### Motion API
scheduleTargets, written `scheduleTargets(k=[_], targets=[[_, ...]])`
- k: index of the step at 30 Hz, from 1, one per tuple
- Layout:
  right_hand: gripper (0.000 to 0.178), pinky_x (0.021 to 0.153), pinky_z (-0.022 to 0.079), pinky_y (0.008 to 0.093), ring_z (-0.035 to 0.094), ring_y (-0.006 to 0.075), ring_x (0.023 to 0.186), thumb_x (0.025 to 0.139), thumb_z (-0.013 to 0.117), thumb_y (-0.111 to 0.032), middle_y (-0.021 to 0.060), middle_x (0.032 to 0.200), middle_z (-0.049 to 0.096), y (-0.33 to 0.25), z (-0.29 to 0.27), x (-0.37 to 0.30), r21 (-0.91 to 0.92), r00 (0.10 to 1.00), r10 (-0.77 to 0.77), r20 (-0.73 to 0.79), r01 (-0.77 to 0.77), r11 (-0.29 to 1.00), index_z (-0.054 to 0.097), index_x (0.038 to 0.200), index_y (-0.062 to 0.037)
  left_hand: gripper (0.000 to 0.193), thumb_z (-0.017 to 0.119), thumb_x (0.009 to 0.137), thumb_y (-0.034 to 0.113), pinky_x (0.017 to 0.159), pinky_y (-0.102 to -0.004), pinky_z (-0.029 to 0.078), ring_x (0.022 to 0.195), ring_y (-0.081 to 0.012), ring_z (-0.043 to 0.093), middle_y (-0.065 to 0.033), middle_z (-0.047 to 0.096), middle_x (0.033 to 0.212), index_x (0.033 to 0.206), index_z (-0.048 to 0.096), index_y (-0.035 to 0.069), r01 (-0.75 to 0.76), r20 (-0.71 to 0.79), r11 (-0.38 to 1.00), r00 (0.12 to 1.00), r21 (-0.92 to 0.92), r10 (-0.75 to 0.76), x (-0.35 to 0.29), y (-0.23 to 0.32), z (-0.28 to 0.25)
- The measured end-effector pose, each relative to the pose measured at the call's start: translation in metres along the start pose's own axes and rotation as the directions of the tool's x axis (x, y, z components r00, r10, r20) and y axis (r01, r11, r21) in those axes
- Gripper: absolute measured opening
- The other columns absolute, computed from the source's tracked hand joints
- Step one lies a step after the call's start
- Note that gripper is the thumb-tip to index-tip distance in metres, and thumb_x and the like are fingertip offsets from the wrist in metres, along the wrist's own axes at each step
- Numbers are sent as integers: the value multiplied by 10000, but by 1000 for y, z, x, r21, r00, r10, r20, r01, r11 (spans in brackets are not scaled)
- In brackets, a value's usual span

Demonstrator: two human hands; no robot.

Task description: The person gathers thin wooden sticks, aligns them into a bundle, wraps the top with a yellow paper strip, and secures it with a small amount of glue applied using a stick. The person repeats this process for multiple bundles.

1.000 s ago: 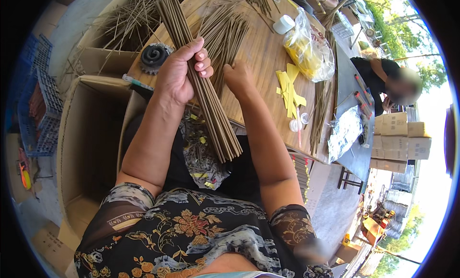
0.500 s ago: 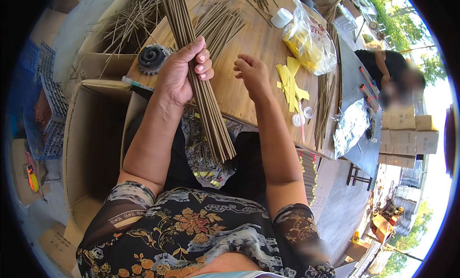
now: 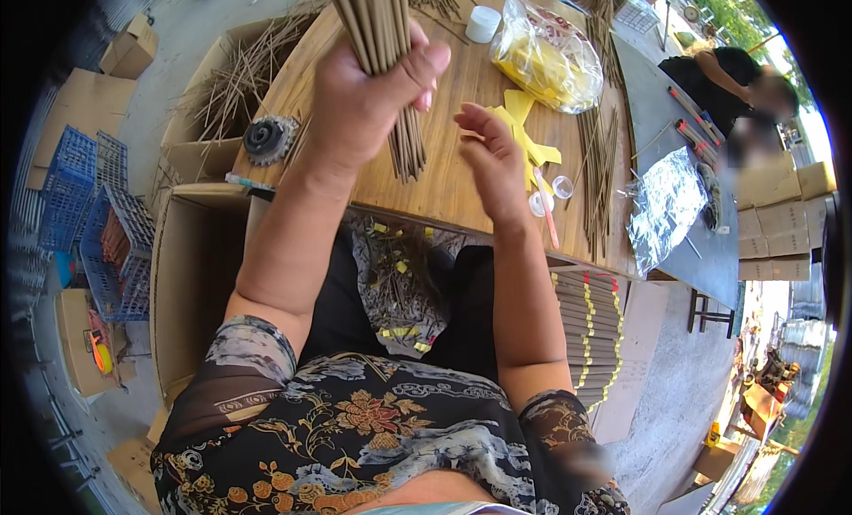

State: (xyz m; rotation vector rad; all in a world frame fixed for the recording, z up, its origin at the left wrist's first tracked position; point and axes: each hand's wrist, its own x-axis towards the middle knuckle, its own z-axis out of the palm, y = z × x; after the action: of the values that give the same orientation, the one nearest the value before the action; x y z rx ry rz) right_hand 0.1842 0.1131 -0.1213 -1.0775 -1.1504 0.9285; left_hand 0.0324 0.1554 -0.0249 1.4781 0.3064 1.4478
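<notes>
My left hand (image 3: 368,94) is wrapped round a bundle of thin brown sticks (image 3: 377,23), which look like incense sticks. The bundle is raised over the wooden table (image 3: 426,200) and tilted, its upper end beyond the picture's edge. Empty and partly curled, my right hand (image 3: 495,160) hovers over the table with thumb and fingers apart. Just beyond it lie yellow paper strips (image 3: 541,153). A small clear round cup (image 3: 563,188) and a pale pink stick-like tool (image 3: 547,218) are close by on its right.
A plastic bag of yellow strips (image 3: 550,67) and a white jar (image 3: 483,23) stand farther back. Left of the table are a black geared disc (image 3: 268,141) and an open cardboard box (image 3: 200,275). Banded stick bundles (image 3: 590,338) lie below right. Another person (image 3: 714,80) works beyond the grey table.
My left hand has moved right and raised the bundle, whose lower end has gone from above my lap to above the table. My right hand has shifted slightly right and its fingers have loosened.
</notes>
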Motion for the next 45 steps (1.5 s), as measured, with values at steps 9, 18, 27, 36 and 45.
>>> scheduleTargets(k=[9,18,27,36,45], targets=[[365,709,431,401,530,343,827,675,667,-131,171,838,555,16,33,-4,-452,960,-273,59,269,850,481,963,-7,108,622,796,71,585,-202,429,619,-70,521,3,532,693,827,524,37,162,-97,970,985,180,-146,-22,-64,16],[313,647,449,403,537,385,748,714,643,-128,175,809,560,23,49,5,-362,940,-342,10,322,875,479,958,-20,111,613,814,92,514,-201,418,549,-68,492,-2,516,662,785,516,46,120,-169,973,982,195,-88,-29,-56,18],[207,367,355,228,419,73,392,814,606,-159,-1,534,457,-35,47,-30,40,745,466,477,-548,835,439,764,-46,189,612,821,225,438,-221,383,475,-83,457,2,492,604,742,498,97,523,48,643,795,-560,-605,-17,-35,-27],[163,420,384,254,473,101,443,813,582,-165,13,557,497,-31,46,-28,308,507,404,762,-831,464,484,800,-36,236,570,853,269,421,-199,350,442,-58,404,25,456,580,737,464,92,497,265,442,832,-746,-488,-16,-43,-44],[167,349,364,217,423,86,388,816,578,-133,-9,529,433,-10,72,-27,178,839,374,397,-470,865,447,740,-62,220,613,825,253,407,-218,366,436,-69,426,13,461,547,725,484,106,588,-42,682,744,-436,-667,-20,-36,-33]])
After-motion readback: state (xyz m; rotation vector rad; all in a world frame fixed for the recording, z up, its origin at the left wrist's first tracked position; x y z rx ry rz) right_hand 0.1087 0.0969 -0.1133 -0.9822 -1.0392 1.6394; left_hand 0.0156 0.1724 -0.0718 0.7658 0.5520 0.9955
